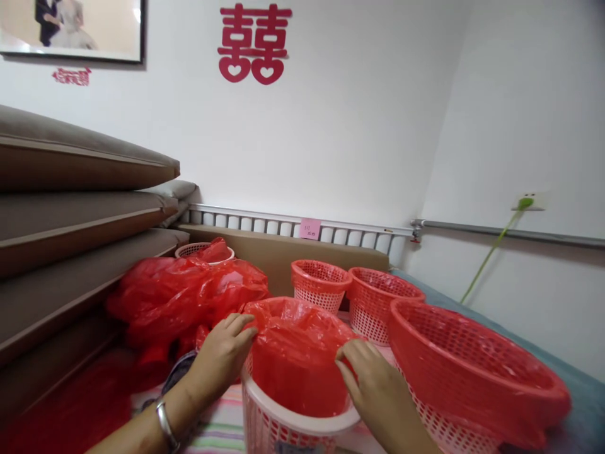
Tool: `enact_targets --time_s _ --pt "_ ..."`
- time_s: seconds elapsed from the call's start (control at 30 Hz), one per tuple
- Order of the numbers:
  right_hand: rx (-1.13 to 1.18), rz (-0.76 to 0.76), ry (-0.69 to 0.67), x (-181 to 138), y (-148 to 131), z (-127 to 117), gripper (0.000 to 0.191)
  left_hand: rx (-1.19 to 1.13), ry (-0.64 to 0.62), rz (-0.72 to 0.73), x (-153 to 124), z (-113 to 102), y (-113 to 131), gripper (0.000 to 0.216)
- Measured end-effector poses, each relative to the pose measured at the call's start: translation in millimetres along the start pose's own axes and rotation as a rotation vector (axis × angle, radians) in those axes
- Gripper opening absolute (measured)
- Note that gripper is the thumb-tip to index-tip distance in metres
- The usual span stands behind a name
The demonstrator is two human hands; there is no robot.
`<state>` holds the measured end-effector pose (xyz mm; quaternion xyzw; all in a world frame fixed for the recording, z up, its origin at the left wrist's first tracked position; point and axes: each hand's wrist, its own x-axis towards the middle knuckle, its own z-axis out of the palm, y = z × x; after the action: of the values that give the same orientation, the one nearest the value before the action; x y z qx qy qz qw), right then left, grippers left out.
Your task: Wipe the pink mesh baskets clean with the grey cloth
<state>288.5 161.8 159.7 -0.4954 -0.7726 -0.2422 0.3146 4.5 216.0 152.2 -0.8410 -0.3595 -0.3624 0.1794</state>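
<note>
A white mesh bin [278, 425] stands right in front of me, lined with a red plastic bag [295, 353]. My left hand [222, 356] lies on the bag at the bin's left rim, fingers curled over the plastic. My right hand [373, 381] rests on the bag at the right rim, fingers pressed on the plastic's edge. A silver bracelet [166, 425] circles my left wrist.
A heap of red plastic bags [184, 296] lies to the left, with another lined bin [198, 250] behind it. Three red mesh baskets [319, 284] [382, 302] [467, 372] stand to the right. Stacked brown cushions [70, 221] rise at the left. A radiator [283, 226] runs along the wall.
</note>
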Motion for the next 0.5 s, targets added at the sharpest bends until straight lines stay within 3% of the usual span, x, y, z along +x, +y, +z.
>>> enact_targets --time_s 0.07,0.17,0.3,0.4,0.5 --pt "0.007 0.003 -0.010 -3 -6 -2 0.010 -0.090 0.010 -0.033 -8 0 3 0.020" --pt "-0.017 0.046 -0.096 2 -11 1 0.028 -0.254 0.037 -0.121 -9 2 6 0.020" --pt "-0.061 0.082 -0.171 11 -14 1 0.025 -0.427 0.045 -0.174 -9 -1 5 0.019" --pt "-0.027 0.024 -0.082 2 -18 -7 0.025 -0.419 0.057 -0.119 -21 -5 0 0.019" --pt "-0.036 -0.126 0.057 -21 -19 -13 0.021 -0.349 0.057 -0.027 -40 -9 -4 0.017"
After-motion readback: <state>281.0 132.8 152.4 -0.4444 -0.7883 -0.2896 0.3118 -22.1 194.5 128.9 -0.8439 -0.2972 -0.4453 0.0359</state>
